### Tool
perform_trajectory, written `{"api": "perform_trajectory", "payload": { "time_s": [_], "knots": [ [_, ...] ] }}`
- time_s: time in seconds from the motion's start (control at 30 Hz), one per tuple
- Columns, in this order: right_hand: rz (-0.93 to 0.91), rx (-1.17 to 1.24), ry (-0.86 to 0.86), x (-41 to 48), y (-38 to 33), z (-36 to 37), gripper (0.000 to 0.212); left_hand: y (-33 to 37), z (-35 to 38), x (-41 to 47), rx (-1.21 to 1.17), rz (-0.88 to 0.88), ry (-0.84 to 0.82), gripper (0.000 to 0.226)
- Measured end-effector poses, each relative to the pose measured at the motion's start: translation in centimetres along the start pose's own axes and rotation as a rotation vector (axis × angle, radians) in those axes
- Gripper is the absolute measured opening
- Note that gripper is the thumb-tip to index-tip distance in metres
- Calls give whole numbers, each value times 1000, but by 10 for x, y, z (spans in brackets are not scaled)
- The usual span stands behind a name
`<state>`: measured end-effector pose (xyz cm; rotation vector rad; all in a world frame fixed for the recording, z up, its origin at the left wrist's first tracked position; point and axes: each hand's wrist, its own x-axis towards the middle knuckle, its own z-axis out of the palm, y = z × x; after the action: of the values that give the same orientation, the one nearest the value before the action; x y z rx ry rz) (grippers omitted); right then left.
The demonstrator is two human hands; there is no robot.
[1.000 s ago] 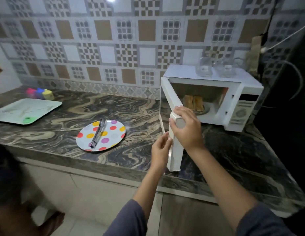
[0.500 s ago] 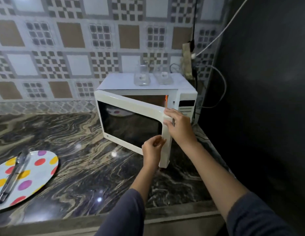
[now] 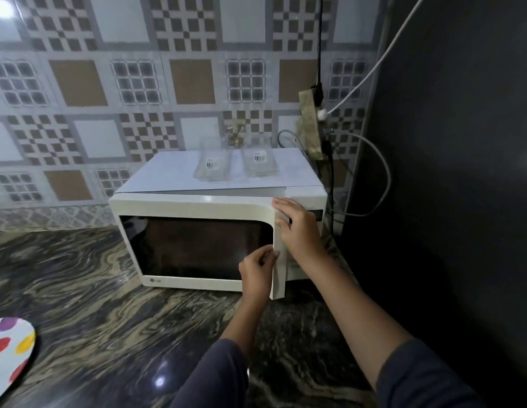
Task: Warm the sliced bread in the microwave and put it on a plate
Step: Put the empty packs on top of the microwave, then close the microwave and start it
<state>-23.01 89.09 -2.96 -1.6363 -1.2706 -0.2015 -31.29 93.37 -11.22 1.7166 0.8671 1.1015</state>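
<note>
You have swung the cream microwave door point(image 3: 197, 245) from wide open to almost shut. Your right hand point(image 3: 297, 228) presses flat on its handle edge; your left hand point(image 3: 256, 272) pinches it lower down. The sliced bread is now hidden inside; the spotted round plate point(image 3: 9, 354) waits left.

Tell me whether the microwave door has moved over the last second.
Yes. The microwave door has swung from wide open toward the microwave body and is nearly shut, with the right hand and left hand on its handle edge.
</note>
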Motion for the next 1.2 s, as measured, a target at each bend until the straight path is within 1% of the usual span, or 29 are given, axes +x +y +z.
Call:
{"api": "perform_trajectory", "payload": {
  "time_s": [0.1, 0.2, 0.23, 0.3, 0.4, 0.43, 0.47, 0.57, 0.8, 1.0, 1.2],
  "knots": [
    [-59, -42, -78, 16, 14, -5, 39, -3, 10, 12, -8, -15, 25, 20],
    [-135, -188, -122, 28, 27, -14, 38, -5, 13, 18, -5, -10, 9, 19],
    [-141, -246, -124, 31, 32, -17, 44, -5, 13, 19, -10, -6, -13, 17],
    [-110, -353, -153, 35, 43, -23, 67, -7, 11, 20, 6, 28, -82, 15],
    [-76, -495, -221, 39, 56, -26, 102, -16, 13, 19, 73, 78, -153, 26],
    [-92, -529, -224, 39, 59, -25, 108, -20, 15, 19, 91, 74, -154, 28],
    [-108, -546, -223, 39, 61, -24, 110, -23, 17, 19, 109, 68, -156, 30],
    [-138, -568, -207, 40, 65, -21, 106, -26, 22, 22, 147, 80, -167, 32],
    [-153, -554, -116, 40, 68, -14, 100, -29, 25, 28, 219, 201, -135, 31],
    [-166, -587, -80, 42, 70, -9, 90, -31, 31, 34, 265, 217, -84, 32],
    [-177, -602, -65, 43, 73, -7, 88, -29, 33, 31, 291, 217, -49, 30]
  ]
}}
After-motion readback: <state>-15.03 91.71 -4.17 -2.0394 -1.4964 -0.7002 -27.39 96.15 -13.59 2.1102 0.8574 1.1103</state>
